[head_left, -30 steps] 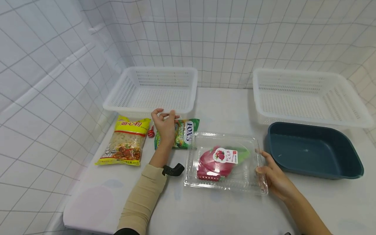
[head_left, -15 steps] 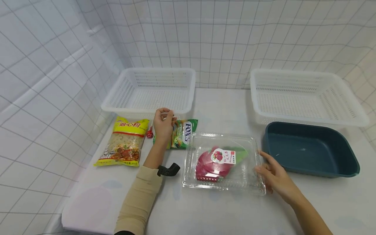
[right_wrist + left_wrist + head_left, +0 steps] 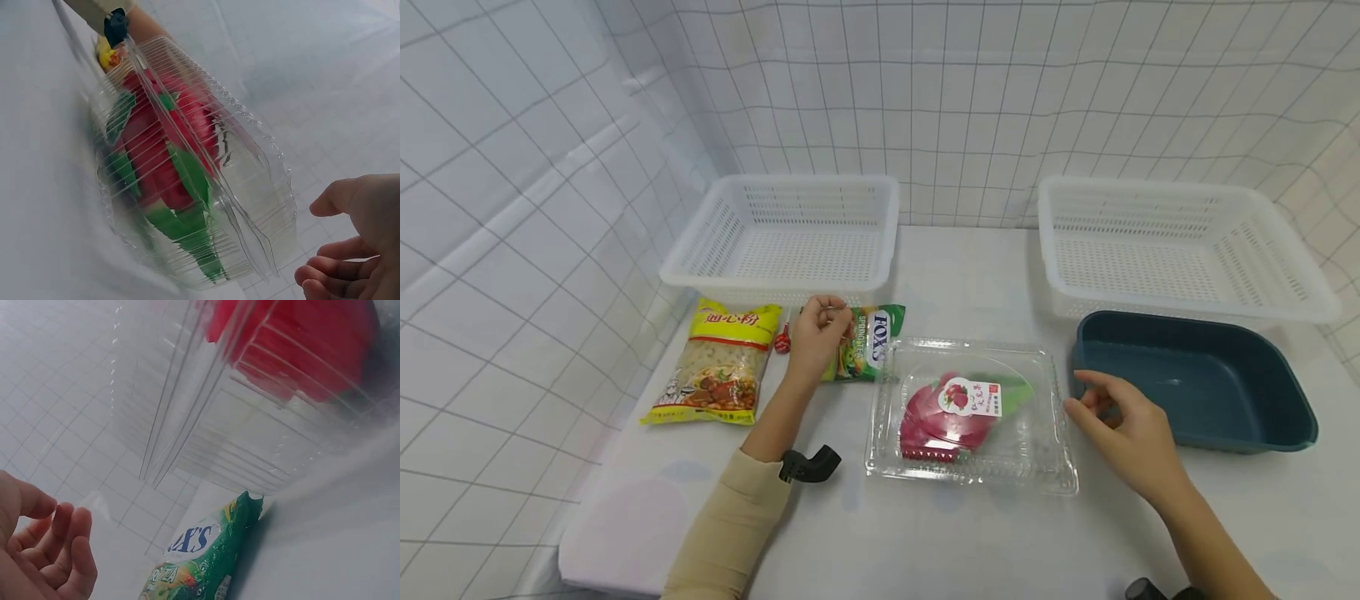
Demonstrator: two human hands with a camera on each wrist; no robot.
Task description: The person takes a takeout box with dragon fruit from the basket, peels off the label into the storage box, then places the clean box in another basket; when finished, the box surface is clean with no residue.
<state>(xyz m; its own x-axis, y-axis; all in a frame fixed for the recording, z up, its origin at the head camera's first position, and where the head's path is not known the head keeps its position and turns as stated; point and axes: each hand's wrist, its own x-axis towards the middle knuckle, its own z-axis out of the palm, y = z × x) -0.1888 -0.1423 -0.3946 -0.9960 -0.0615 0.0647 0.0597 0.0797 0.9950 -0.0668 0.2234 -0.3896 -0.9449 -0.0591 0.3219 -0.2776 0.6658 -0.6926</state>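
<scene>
A clear plastic clamshell box (image 3: 1037, 450) with a red dragon fruit (image 3: 936, 421) inside lies closed mid-table; the lid bears a white label (image 3: 977, 397). My right hand (image 3: 1127, 429) hovers just off the box's right edge, fingers loosely bent and holding nothing. Over the left part of a green FOX'S candy bag (image 3: 878, 333) is my left hand (image 3: 820, 333). The left wrist view shows that hand (image 3: 47, 550) with loosely curled fingers, apart from the bag (image 3: 206, 550). A red-wrapped lollipop (image 3: 782, 342) lies beside it, then a yellow bag of macaroni (image 3: 718, 362).
Two white perforated baskets stand at the back, one left (image 3: 778, 290) and one right (image 3: 1195, 302). A dark blue tub (image 3: 1240, 437) sits in front of the right basket, close to my right hand. Grid-patterned cloth (image 3: 970, 108) hangs behind and at the left.
My right hand has let go of the clamshell box's right edge and drawn away to the right. My left hand has come slightly nearer to me. The box stays in place.
</scene>
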